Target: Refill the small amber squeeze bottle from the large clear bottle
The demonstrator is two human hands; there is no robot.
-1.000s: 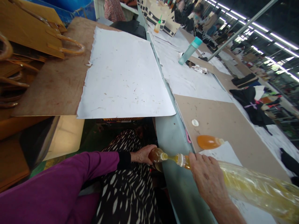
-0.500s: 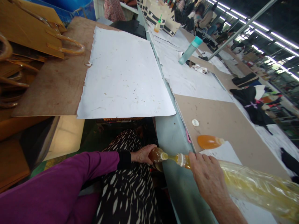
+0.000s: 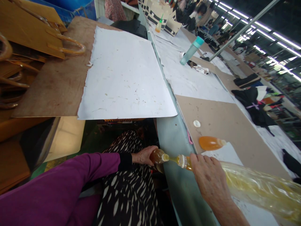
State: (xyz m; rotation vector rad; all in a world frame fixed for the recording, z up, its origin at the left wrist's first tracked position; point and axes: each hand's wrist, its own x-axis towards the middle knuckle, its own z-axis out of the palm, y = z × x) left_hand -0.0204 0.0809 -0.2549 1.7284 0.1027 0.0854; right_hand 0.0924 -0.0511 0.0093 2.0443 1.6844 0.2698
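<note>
The long pale-green workbench (image 3: 174, 147) runs away from the person. On it lie 1 big white paper sheet (image 3: 124, 75) and, further right, a flat brown cardboard sheet (image 3: 225, 125), both apparently laid as covers to spare the surface. Stacked tan bags with looped handles (image 3: 30, 31) sit at the far left, well apart from the hands.

The large clear plastic bottle of yellow liquid (image 3: 256, 188) is tipped nearly flat over the bench's near right corner. Its neck points left, just past the bench edge, so its mouth meets the small round amber bottle (image 3: 158, 156) held off the edge above the person's lap. A thin amber thread joins the 2 mouths.

The right hand (image 3: 209, 179) is clamped round the large bottle's shoulder close to the neck, likely to steer the spout. Whether the bench bears the body's weight I cannot tell. The left hand (image 3: 143, 156), at the end of a purple sleeve (image 3: 70, 182), is closed round the small bottle from behind, tilting its mouth toward the spout.

A teal drinking bottle (image 3: 191, 51) leans far up the bench. A 2nd small amber bottle (image 3: 210, 143) lies on its side on the cardboard, near the right hand, and 1 white round cap (image 3: 196, 123) rests a little beyond it, apart from both
</note>
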